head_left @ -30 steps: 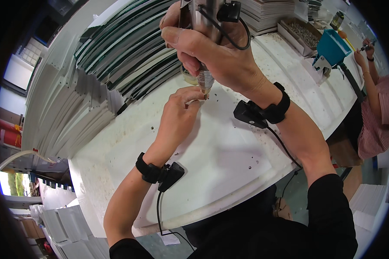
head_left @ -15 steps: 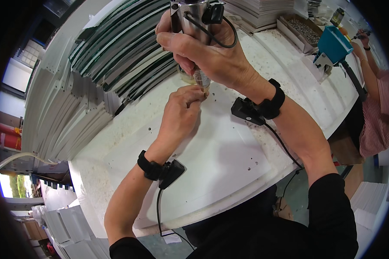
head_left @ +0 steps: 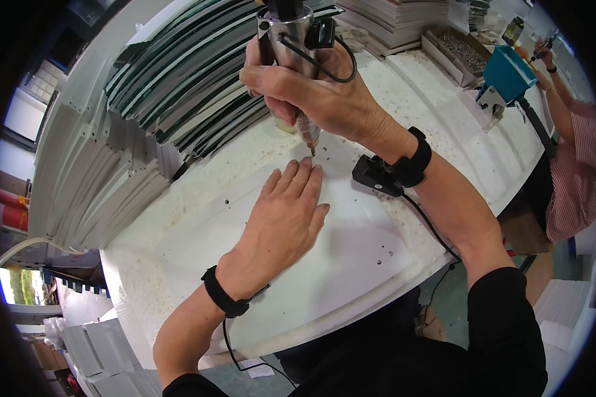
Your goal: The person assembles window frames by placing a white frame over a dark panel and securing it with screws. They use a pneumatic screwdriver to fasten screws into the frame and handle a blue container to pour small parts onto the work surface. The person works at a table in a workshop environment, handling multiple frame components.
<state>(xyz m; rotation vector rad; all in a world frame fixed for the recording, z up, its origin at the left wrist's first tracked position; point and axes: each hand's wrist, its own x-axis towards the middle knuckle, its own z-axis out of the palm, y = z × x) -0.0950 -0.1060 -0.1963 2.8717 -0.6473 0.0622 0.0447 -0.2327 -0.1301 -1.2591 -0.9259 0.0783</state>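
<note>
A white flat panel [head_left: 341, 245] with small holes lies on the table before me. My left hand [head_left: 281, 212] rests flat on it, palm down, fingers stretched toward the far edge. Above that edge, my right hand [head_left: 318, 92] is wrapped round an upright silver power screwdriver [head_left: 297, 30] with a black cable loop. The screwdriver's tip points down at the panel just beyond my left fingertips; whether it touches a screw there is too small to tell. Each of my wrists carries a black strap with a small black box and a cable.
Green-edged and grey panels [head_left: 185, 73] are stacked at the far left, beside white metal sheets [head_left: 93, 178]. At the far right stand a box of small metal parts [head_left: 460, 49] and a teal hopper [head_left: 510, 73]. A co-worker in a striped shirt [head_left: 573, 185] holds a tool nearby.
My left hand has let go near the screwdriver's tip, turned palm down and spread flat on the panel. My right hand with the screwdriver has barely shifted.
</note>
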